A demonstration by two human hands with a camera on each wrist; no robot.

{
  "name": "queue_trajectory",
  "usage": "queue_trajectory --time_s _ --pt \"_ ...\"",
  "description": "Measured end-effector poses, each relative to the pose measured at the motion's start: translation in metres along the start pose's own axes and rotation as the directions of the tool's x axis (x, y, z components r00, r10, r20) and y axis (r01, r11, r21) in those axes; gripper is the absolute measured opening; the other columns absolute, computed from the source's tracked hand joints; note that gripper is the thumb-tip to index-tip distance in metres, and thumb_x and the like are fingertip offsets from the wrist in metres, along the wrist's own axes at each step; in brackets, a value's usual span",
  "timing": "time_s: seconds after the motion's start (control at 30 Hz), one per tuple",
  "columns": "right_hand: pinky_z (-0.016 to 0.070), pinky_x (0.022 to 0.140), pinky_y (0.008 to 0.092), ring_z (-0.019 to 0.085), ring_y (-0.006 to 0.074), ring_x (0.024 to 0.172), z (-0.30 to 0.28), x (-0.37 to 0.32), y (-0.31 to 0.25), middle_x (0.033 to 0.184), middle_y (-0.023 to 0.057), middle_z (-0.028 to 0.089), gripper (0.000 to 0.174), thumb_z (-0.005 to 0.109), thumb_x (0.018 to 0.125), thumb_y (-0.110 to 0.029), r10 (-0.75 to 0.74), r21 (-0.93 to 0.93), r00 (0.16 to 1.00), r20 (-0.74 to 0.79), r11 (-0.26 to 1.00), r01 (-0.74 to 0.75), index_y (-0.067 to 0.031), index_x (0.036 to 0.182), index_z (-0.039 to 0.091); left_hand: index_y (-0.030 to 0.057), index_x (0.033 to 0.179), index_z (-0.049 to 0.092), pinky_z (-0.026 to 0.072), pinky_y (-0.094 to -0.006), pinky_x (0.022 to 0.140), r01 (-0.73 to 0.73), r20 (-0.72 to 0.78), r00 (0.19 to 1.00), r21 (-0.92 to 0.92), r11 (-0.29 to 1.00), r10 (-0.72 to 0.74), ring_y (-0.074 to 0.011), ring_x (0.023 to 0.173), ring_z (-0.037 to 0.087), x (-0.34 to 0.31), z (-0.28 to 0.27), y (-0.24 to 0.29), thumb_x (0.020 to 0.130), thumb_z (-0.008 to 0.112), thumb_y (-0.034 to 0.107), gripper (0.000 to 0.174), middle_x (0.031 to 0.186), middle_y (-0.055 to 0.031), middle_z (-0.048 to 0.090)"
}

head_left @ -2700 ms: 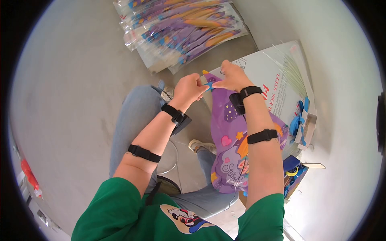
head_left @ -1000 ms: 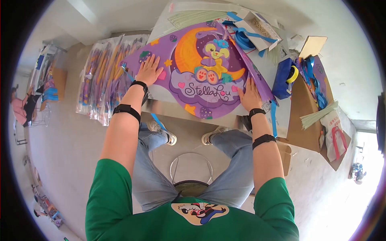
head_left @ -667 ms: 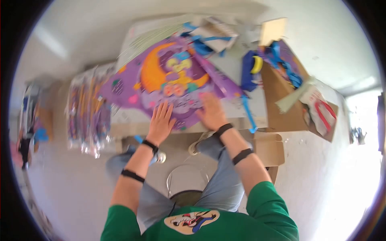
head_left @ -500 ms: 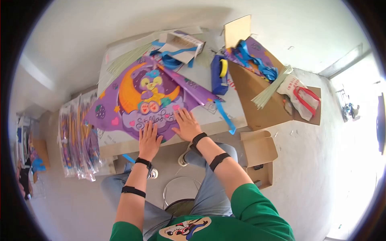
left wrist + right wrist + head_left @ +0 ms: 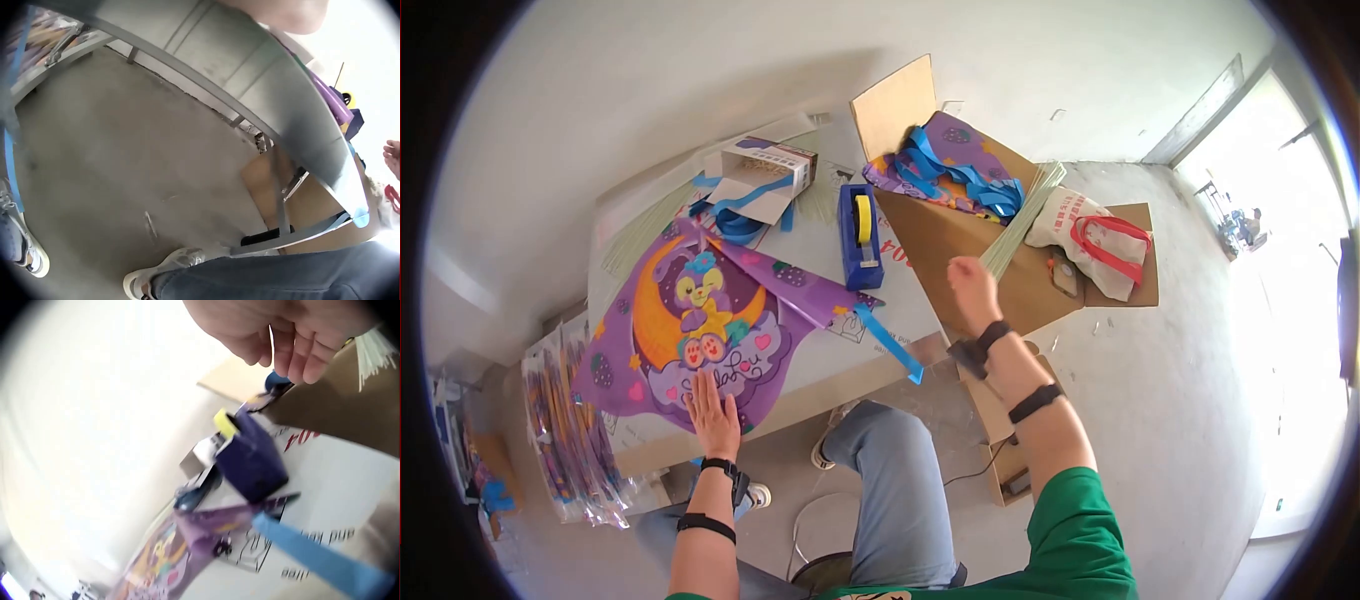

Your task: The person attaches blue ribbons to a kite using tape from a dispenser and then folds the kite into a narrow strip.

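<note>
A purple kite (image 5: 645,370) printed with a rabbit on a crescent moon lies spread on the table, its right side folded over. My left hand (image 5: 716,425) rests flat on the kite's lower edge, fingers straight. My right hand (image 5: 974,290) is raised off the table's right side, over the cardboard box and close to a bundle of thin pale sticks (image 5: 1032,215). In the right wrist view the fingers of that right hand (image 5: 287,331) hang loosely bent with nothing between them. A blue ribbon (image 5: 888,343) trails from the kite's right corner over the table edge.
A blue tape dispenser (image 5: 857,240) with yellow tape stands right of the kite. Behind it sits a small carton (image 5: 772,165) with blue ribbons. The cardboard box (image 5: 925,250) bears a cloth bag (image 5: 1065,225). Bagged kites (image 5: 570,430) are stacked at the left.
Both hands smoothed over the kite's lower part; the right hand has since lifted off and moved right toward the sticks, while the left stays on the kite. The view has turned right.
</note>
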State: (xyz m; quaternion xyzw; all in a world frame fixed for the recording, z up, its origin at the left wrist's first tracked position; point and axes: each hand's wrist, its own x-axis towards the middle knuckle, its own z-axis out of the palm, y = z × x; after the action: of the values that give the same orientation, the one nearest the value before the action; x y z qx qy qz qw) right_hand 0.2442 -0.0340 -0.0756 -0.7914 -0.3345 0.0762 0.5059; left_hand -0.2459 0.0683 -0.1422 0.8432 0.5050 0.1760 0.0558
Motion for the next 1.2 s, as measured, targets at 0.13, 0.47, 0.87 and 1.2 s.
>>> queue_trajectory --time_s 0.13,0.47,0.87,1.2 --pt "0.046 0.055 0.0224 0.056 0.01 0.061 -0.033 0.092 0.028 0.075 0.002 0.06 0.007 0.06 0.087 -0.008 0.346 0.291 0.935 0.079 0.889 -0.354 -0.0022 0.091 0.063 0.0069 0.143 0.032 0.0166 -0.0487 0.115 0.023 0.072 0.997 0.07 0.997 -0.028 -0.0291 0.139 0.029 0.004 -0.005 0.007 0.093 0.047 0.025 0.055 0.148 -0.0144 0.035" --pt "0.0485 0.088 0.0388 0.063 0.0302 0.101 0.067 0.252 0.071 0.104 0.0166 0.067 0.043 0.063 0.081 -0.022 0.087 -0.338 0.991 0.103 0.94 -0.047 -0.0095 0.122 0.06 0.0044 0.138 0.038 0.0179 -0.0501 0.114 0.037 0.189 0.981 0.089 0.995 -0.053 -0.0312 0.138 0.029 0.012 -0.011 0.014 0.091 0.05 0.024 0.053 0.147 -0.0153 0.035" --pt "0.0494 0.076 0.0419 0.063 0.0325 0.088 0.072 0.295 0.043 0.09 0.0176 0.066 0.028 0.064 0.083 -0.031 0.039 -0.477 0.999 -0.003 0.878 -0.035 -0.0038 0.089 0.067 0.006 0.136 0.041 0.0194 -0.0512 0.113 0.052 0.182 0.981 0.061 0.997 -0.062 -0.0322 0.136 0.032 0.014 -0.016 0.016 0.089 0.053 0.026 0.053 0.144 -0.0144 0.038" --pt "0.046 0.069 0.0239 0.057 0.0098 0.078 -0.103 0.171 -0.22 0.087 -0.0003 0.062 0.019 0.059 0.094 -0.024 -0.142 0.318 0.94 0.309 0.947 0.038 -0.0054 0.098 0.062 0.007 0.137 0.04 0.0206 -0.0503 0.113 0.023 0.04 0.999 0.047 0.999 -0.025 -0.0295 0.136 0.032 0.003 0.002 0.009 0.09 0.053 0.028 0.053 0.144 -0.0133 0.039"
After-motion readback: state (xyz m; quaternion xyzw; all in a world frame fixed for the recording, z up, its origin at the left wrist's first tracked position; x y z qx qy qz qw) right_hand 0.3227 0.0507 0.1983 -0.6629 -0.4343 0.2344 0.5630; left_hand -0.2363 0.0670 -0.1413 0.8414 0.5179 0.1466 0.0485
